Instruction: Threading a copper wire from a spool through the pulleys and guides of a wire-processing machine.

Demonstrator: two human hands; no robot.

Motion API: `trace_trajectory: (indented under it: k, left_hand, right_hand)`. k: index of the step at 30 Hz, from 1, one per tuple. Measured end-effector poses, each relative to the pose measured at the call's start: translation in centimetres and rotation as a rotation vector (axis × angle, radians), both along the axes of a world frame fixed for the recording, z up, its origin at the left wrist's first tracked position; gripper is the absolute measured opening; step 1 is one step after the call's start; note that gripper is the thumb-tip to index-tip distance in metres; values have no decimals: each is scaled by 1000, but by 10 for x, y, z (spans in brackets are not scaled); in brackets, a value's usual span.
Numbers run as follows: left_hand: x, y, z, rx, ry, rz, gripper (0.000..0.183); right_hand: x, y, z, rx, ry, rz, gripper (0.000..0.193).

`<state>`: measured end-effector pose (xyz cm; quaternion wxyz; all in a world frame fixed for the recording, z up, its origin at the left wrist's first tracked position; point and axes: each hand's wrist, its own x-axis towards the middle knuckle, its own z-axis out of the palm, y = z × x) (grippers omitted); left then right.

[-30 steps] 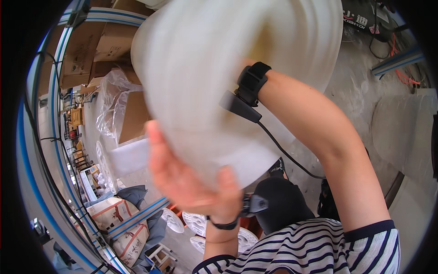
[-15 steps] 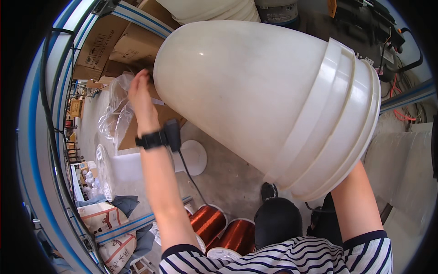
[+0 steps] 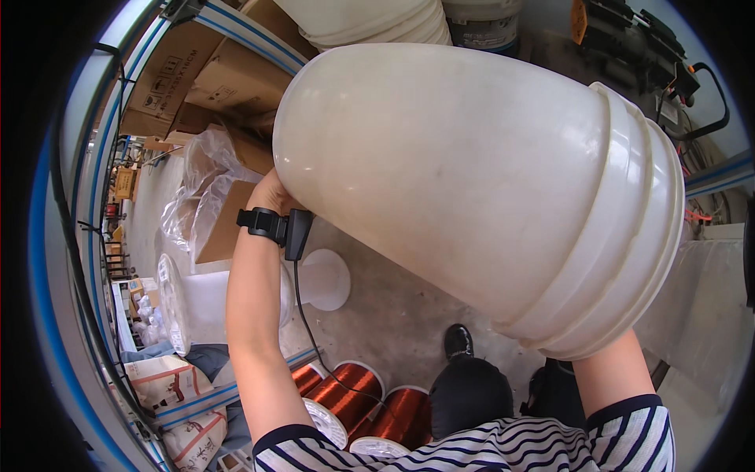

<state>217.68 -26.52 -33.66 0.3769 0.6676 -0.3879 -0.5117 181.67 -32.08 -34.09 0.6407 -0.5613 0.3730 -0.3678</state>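
Note:
A large white plastic bucket lies tilted on its side in the air before me, its ribbed rim to the right and its closed bottom to the left. At the lower edge of that bottom, my left hand is closed against the bucket, with its fingers out of sight behind it. A black band with a small box and cable circles my left wrist. My right forearm runs up behind the bucket's rim; the bucket covers my right hand, which helps bear it.
Spools of copper wire stand by my feet. To the left are an empty white spool, clear plastic film, cardboard boxes and a blue-edged metal frame. More white buckets are stacked behind, beside a black machine.
My left hand has come down from beside the bucket's bottom and now rests against its lower edge. The bucket has shifted slightly right and down.

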Motion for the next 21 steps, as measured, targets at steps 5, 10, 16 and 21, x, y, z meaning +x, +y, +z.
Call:
trace_trajectory:
  k: [5,10,16,21]
  left_hand:
    - [3,2,-6,-64,-30,49,30]
    - [-7,41,-4,-100,38,131,31]
    - [-14,48,0,-103,101,229,32]
    - [-21,32,-5,-126,206,292,33]
  right_hand:
    - [-24,2,2,5,-62,-33,48]
    - [-54,2,5,10,-120,-92,52]
    - [-81,21,2,51,-206,-165,56]
    - [-109,39,20,45,-235,-243,60]
